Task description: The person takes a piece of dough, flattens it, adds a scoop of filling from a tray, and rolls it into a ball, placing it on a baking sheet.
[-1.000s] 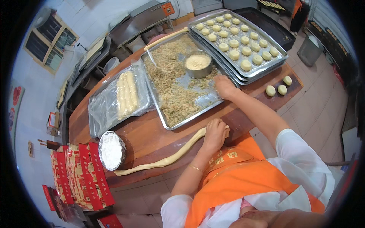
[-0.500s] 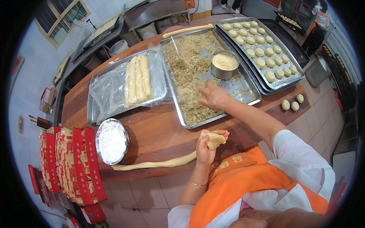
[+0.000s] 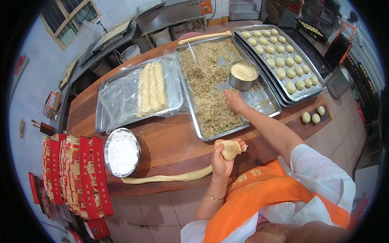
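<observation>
Dough piece (image 3: 231,150), and it sat up in the left hand (image 3: 221,161), just beyond the near edge of the filling tray (image 3: 265,107) on the person's side! That hand was cupped around it, thumb laid against the flap, the piece spread broad and flattish, its longer way running side to side with a ragged end toward the right.

Over in the tray, the right hand (image 3: 235,101) was down at the crumbly filling (image 3: 210,115), near the round metal tin (image 3: 242,84); its fingertips were hard to make out, so how wide they stood, or whether they had gathered any filling, I could not tell.

And here was the line that counted: from the right hand, the piece lay almost straight back toward the person's body, a touch to the left, with the tray's near rim between the two hands. The left hand had the piece; the right was the nearer one to the filling.

Below, a dough rope (image 3: 174,177) stretched along the near side of the tabletop (image 3: 170,141), its long axis left to right, one end beside the left wrist, the other close by the bowl of white powder (image 3: 138,160).
</observation>
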Tool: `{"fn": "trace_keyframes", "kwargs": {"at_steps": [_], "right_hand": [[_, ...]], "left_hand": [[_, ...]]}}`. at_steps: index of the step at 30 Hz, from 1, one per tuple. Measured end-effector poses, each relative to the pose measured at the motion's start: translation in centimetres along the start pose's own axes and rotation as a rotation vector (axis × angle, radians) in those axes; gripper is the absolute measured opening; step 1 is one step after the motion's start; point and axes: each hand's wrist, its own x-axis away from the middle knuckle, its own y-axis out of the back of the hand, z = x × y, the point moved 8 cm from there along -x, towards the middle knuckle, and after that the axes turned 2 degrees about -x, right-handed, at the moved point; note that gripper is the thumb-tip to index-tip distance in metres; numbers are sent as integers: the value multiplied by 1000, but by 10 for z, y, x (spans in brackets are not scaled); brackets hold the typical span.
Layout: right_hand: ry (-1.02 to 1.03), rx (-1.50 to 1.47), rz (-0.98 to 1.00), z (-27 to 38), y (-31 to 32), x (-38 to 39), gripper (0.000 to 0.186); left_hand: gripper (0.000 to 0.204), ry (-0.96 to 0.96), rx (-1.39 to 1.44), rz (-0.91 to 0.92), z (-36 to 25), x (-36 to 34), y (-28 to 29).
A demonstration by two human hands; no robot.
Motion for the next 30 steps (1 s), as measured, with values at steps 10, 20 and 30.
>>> {"fn": "trace_keyframes", "kwargs": {"at_steps": [10, 20, 30], "right_hand": [[-106, -385, 163, 18, 2, 5, 47], [-398, -1044, 251, 28, 1, 24, 47], [-372, -1492, 169, 20, -13, 14, 50]], "left_hand": [[27, -28, -70, -196, -11, -17, -3], [24, -25, -37, -272, -6, -14, 7], [25, 6, -5, -357, 4, -30, 60]]}}
